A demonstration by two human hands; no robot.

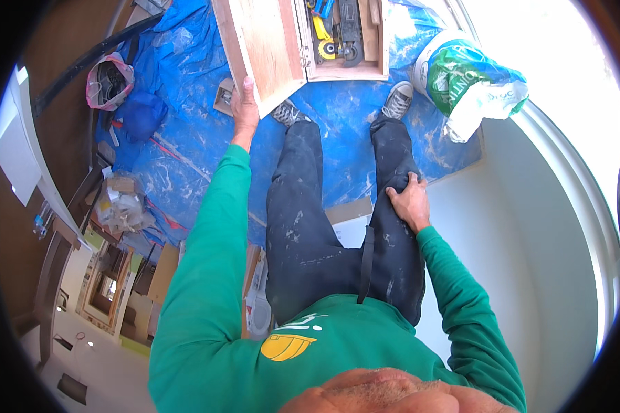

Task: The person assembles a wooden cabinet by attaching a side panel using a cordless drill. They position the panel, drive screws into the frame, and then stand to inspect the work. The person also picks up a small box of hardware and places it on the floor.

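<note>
My left hand holds the edge of the hinged wooden lid, which stands swung out from a wooden toolbox. The thumb shows on the lid's edge, while the other fingers are partly hidden. Inside the box lie a yellow-handled tool, a dark grey tool and a strip of wood. On my right leg, around the knee, rests my right hand, its thumb apart from the fingers and nothing held in it.
Blue plastic sheeting covers the floor. To the right, a white bucket has a green-and-white plastic bag over it, beside a window frame. A pink-rimmed bag, a blue bag and clear-wrapped items lie at left.
</note>
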